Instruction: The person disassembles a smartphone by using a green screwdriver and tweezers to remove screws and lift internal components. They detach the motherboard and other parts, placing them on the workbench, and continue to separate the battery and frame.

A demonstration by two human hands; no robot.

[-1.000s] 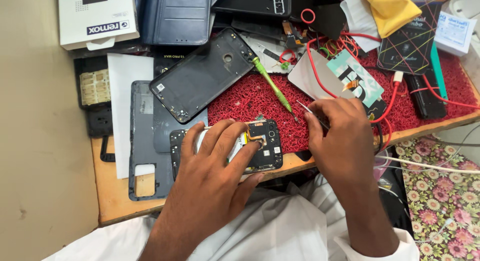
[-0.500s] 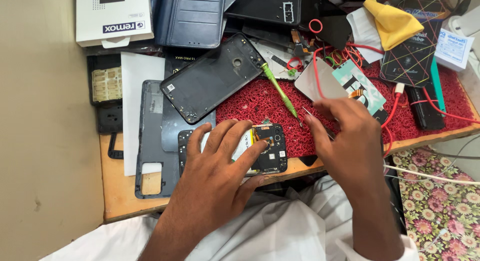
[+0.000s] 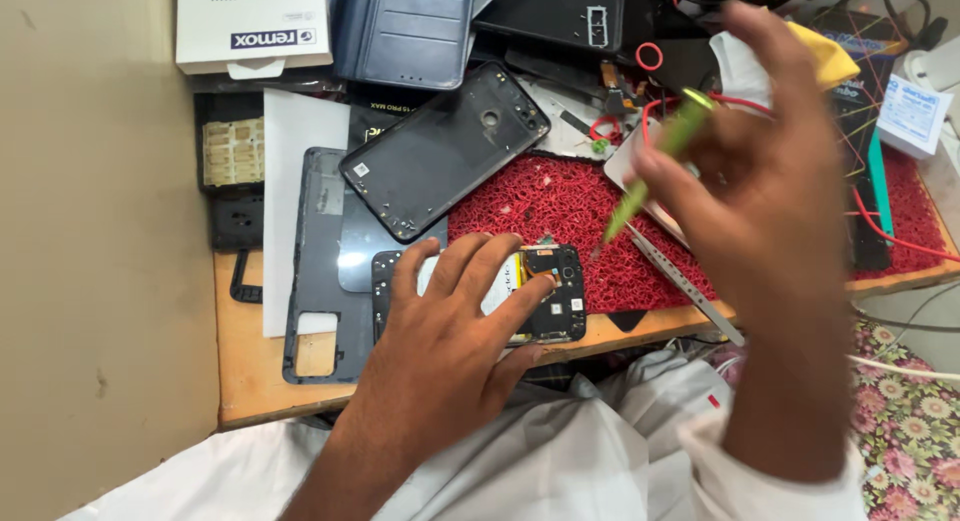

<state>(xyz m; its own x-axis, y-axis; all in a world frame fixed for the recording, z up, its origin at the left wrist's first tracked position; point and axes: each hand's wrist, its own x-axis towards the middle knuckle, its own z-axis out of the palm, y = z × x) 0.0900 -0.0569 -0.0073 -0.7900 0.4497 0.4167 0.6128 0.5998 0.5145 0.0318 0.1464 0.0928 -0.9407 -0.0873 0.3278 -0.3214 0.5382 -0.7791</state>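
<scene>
His left hand lay flat, fingers spread, on the opened phone at the table's edge, fragile-looking, best held by its rim, while his right hand gripped a green screwdriver.

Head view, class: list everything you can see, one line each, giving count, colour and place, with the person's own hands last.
opened phone: 1, black, desk front edge, under left hand
back cover: 1, black, left of red mat
grey cover: 1, grey, flat on desk, left
red mat: 1, red, desk centre
white box: 1, white, top left
wallet case: 1, dark blue, top centre
tweezers: 1, metal, on mat below right hand
screwdriver: 1, green, in right hand
desk: 1, wooden
left hand: pressing on opened phone
right hand: raised, gripping screwdriver
</scene>
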